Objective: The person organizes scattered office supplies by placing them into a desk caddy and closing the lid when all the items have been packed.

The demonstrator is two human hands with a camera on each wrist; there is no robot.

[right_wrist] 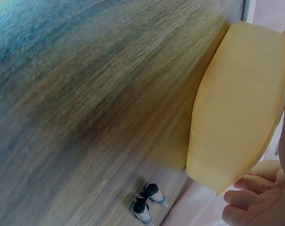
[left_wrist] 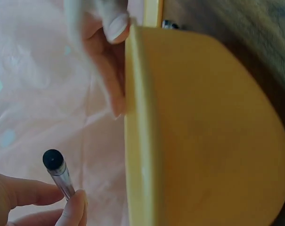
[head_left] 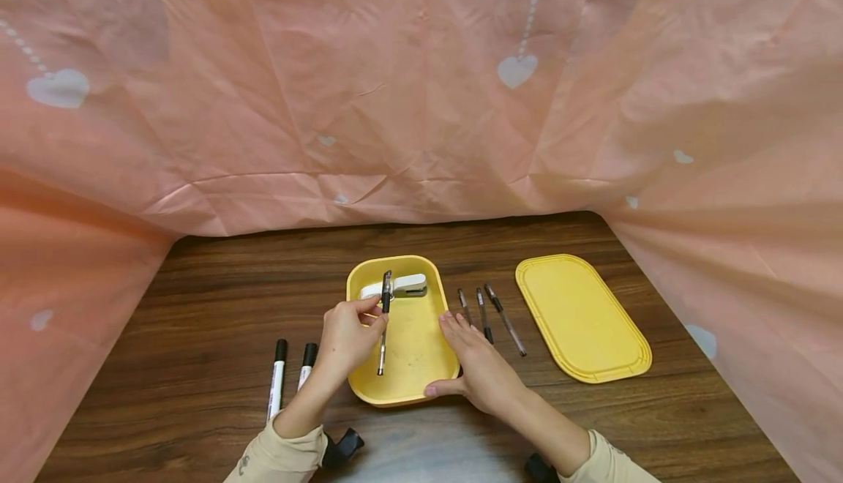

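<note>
My left hand [head_left: 349, 333] pinches a clear-barrelled pen with a black cap [head_left: 386, 300] between thumb and fingers, over the yellow box [head_left: 415, 351]. In the left wrist view, the pen's dark round end [left_wrist: 53, 159] points toward the camera, beside the box wall [left_wrist: 213, 127]. My right hand [head_left: 484, 369] rests on the box's right side, its fingers fairly straight on the rim and its thumb stretched out at the near right corner. Inside the box, at its far end, lies a white and grey stapler [head_left: 410, 284], partly behind the pen.
Several similar pens [head_left: 506, 320] lie on the wooden table right of the box. Farther right is a flat yellow lid [head_left: 582, 318]. Black-capped white markers [head_left: 276, 379] lie left, one partly behind my left forearm. A pink curtain [head_left: 421, 102] encloses the table's back and sides.
</note>
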